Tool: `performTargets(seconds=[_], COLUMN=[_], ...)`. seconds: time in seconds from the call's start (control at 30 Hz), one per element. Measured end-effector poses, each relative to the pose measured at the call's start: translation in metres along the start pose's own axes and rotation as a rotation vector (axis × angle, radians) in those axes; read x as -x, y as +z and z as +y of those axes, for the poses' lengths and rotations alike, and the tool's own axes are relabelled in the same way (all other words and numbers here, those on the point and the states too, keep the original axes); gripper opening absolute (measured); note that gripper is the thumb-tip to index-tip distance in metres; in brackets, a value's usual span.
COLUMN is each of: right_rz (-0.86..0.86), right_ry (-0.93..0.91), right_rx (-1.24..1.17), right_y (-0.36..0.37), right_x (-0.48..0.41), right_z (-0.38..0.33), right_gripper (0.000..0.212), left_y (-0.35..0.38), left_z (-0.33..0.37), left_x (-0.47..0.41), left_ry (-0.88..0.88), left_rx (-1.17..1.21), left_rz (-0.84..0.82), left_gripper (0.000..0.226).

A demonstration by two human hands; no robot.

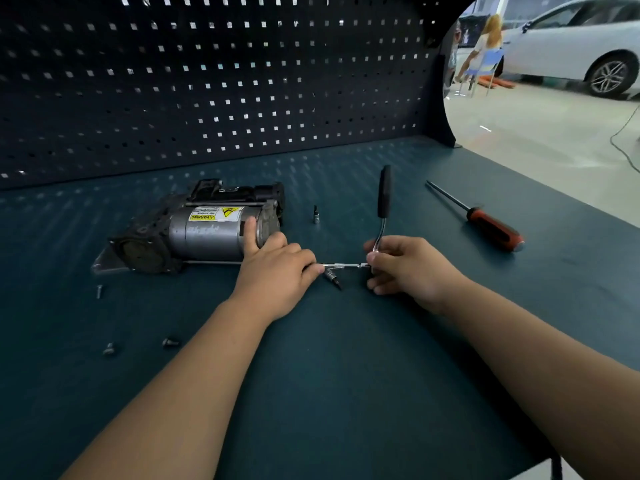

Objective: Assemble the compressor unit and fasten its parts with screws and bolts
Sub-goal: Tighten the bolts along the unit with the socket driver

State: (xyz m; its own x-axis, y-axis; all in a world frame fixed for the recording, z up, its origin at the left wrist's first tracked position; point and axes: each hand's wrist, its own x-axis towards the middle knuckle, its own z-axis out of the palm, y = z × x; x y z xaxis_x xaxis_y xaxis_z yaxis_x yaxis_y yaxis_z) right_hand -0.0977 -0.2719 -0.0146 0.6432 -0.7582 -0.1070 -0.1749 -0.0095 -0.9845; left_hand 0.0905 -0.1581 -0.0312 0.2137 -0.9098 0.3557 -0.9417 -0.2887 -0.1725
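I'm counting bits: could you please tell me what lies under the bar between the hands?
One dark bit lies on the bench beneath the bar; left hand and right hand hide whatever they cover.

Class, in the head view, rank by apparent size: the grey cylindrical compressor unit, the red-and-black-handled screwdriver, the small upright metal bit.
1. Grey cylindrical compressor unit
2. Red-and-black-handled screwdriver
3. Small upright metal bit
All lie similarly far back, so nearness hardly matters.
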Motion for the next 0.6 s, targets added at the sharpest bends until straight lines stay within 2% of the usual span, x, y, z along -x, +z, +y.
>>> performTargets(seconds=[0.07, 0.2, 0.27, 0.37, 0.5, 0.6], right_rz=[0.009, 0.029, 0.046, 0.093, 0.17, 0.156], right_ry=[-0.052, -0.245, -0.273, -0.227, -0.043, -0.012], right_rx=[0.055, 0.379, 0.397, 0.305, 0.423, 0.434], right_y=[-0.001, -0.001, 0.002, 0.006, 0.01, 0.011], right_x=[0.005, 0.019, 0.019, 0.02, 0.012, 0.011], right_z=[0.007, 0.013, 0.016, 0.013, 0.003, -0.001], right_gripper=[0.016, 0.039, 0.034, 0.009, 0.046, 0.045], left_y=[0.0, 0.001, -0.001, -0.004, -0.005, -0.005], left_z=[0.0, -0.001, -0.001, -0.001, 0.0, 0.002], left_x=[0.0, 0.001, 0.002, 0.005, 0.006, 0.004], left_ry=[0.001, 0.019, 0.02, 0.026, 0.025, 0.008], left_rx=[-0.003, 0.015, 0.02, 0.03, 0.055, 0.039], left_rz=[0.012, 0.02, 0.016, 0.013, 0.013, 0.009], left_gripper=[0.051, 0.053, 0.053, 0.053, 0.041, 0.043])
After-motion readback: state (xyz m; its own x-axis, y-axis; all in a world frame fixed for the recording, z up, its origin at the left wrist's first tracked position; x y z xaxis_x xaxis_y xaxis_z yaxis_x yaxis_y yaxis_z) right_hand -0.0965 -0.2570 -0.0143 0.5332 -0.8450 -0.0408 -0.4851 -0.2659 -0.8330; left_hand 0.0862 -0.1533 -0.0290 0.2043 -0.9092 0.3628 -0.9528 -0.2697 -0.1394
